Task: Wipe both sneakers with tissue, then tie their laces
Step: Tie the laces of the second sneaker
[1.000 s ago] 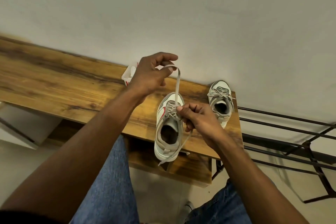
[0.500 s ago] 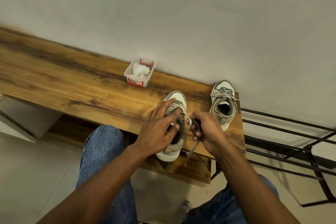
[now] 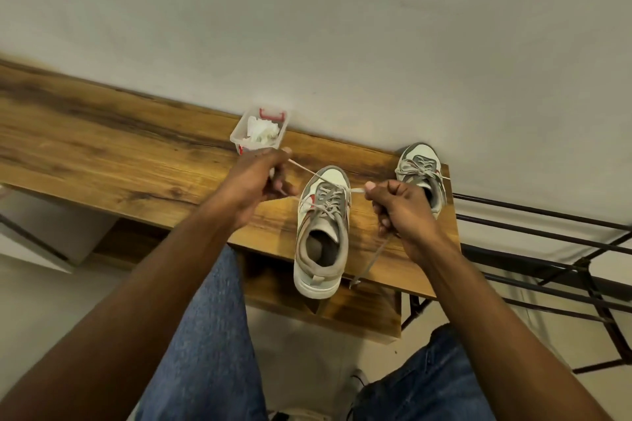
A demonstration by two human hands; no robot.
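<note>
Lace-tightening step on the near sneaker, both hands pulling outward.

The near sneaker is sitting at the front edge of the wooden bench, heel overhanging toward the person, its long axis running front to back between the two hands. The left hand is pinching one lace end and drawing it left; the right hand is gripping the other lace end and drawing it right, so both pulls are crossing the shoe's axis. Both hands are lying about equally near. The second sneaker is standing at the bench's back right corner, apparently already tied. The tissue tub is resting at the back edge.
</note>
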